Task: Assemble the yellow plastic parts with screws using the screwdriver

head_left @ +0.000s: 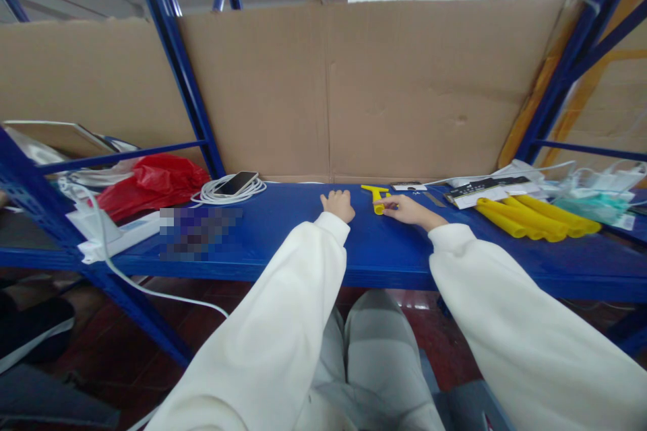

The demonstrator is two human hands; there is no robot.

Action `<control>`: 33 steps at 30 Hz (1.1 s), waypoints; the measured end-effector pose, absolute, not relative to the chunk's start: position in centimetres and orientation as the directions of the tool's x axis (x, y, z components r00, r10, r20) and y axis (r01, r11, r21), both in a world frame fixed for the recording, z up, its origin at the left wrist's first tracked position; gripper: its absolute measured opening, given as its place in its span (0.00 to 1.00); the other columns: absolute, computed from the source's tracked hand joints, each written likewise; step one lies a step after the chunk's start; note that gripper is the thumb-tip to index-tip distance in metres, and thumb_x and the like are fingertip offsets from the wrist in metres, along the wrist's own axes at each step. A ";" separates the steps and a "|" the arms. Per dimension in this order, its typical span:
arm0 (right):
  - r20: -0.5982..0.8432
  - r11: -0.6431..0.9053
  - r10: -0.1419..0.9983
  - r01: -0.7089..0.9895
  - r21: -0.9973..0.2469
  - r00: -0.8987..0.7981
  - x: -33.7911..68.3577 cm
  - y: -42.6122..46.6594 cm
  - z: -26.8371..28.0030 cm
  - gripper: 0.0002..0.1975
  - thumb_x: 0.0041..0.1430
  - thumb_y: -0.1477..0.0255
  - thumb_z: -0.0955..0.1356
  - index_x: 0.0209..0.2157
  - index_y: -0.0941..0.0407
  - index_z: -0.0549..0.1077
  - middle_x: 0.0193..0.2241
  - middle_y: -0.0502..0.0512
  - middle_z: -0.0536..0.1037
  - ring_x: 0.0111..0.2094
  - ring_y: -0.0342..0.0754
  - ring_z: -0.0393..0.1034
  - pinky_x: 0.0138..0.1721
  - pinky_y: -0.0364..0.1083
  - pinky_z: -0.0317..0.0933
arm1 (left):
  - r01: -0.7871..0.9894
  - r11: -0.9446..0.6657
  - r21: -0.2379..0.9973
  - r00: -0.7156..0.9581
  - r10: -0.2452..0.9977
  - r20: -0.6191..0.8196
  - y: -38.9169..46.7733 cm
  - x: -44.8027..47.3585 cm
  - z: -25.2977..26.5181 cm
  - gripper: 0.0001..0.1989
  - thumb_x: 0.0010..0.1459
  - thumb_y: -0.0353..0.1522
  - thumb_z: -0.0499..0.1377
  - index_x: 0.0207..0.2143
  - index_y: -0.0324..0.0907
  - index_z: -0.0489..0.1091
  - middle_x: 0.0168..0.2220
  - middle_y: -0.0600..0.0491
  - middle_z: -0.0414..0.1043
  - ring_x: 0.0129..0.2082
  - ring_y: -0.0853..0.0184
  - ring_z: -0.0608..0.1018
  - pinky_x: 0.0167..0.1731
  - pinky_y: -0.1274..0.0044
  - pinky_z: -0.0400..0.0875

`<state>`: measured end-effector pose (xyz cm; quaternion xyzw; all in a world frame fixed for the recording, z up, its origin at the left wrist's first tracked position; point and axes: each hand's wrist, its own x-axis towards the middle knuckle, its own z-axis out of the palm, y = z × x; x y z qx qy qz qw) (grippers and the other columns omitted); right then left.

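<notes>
My right hand [404,210] has its thumb and fingers pinched on the near end of a yellow T-shaped tool [377,196], which looks like a scraper handle, low over the blue shelf board [283,242]. To its left, my left hand [338,206] rests on the board, back upward, thumb apart and fingers loosely bent, with nothing visible in it. Just beyond the right hand lie a small black-and-white packet [409,186] and a thin grey blade-like strip [433,199].
Several yellow tubes [536,217] and a black-and-white package [493,191] lie at right, near a pale green mask [591,207]. At left are a phone [239,183] on a coiled white cable [211,192], a red plastic bag [159,183] and a white power strip [136,230]. Cardboard [404,87] stands behind.
</notes>
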<state>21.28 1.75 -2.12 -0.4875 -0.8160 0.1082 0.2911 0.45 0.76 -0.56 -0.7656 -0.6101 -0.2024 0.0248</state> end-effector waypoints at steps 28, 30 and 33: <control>0.375 0.104 0.926 0.928 -0.356 0.040 25.2 3.5 -2.3 0.16 0.51 0.82 0.67 0.38 0.55 0.83 0.41 0.56 0.83 0.45 0.52 0.78 0.49 0.46 0.69 | 0.858 -0.478 0.188 0.384 0.840 0.385 0.7 0.9 -0.6 0.13 0.63 0.39 0.55 0.41 0.44 0.77 0.44 0.48 0.73 0.45 0.61 0.77 0.46 0.73 0.69; 0.339 0.077 0.940 0.942 -0.326 0.041 25.1 3.4 -2.3 0.17 0.53 0.81 0.66 0.41 0.55 0.82 0.43 0.56 0.83 0.46 0.51 0.77 0.49 0.44 0.68 | 0.859 -0.481 0.172 0.392 0.837 0.381 0.7 0.9 -0.4 0.13 0.63 0.37 0.55 0.40 0.42 0.78 0.44 0.47 0.73 0.45 0.61 0.77 0.46 0.73 0.69; 0.302 0.046 0.952 0.956 -0.291 0.046 25.0 3.3 -2.2 0.18 0.55 0.80 0.65 0.44 0.55 0.81 0.45 0.56 0.82 0.48 0.50 0.76 0.49 0.43 0.67 | 0.864 -0.480 0.153 0.399 0.838 0.372 0.6 0.9 -0.1 0.14 0.63 0.36 0.55 0.36 0.41 0.79 0.44 0.46 0.73 0.46 0.61 0.77 0.47 0.74 0.69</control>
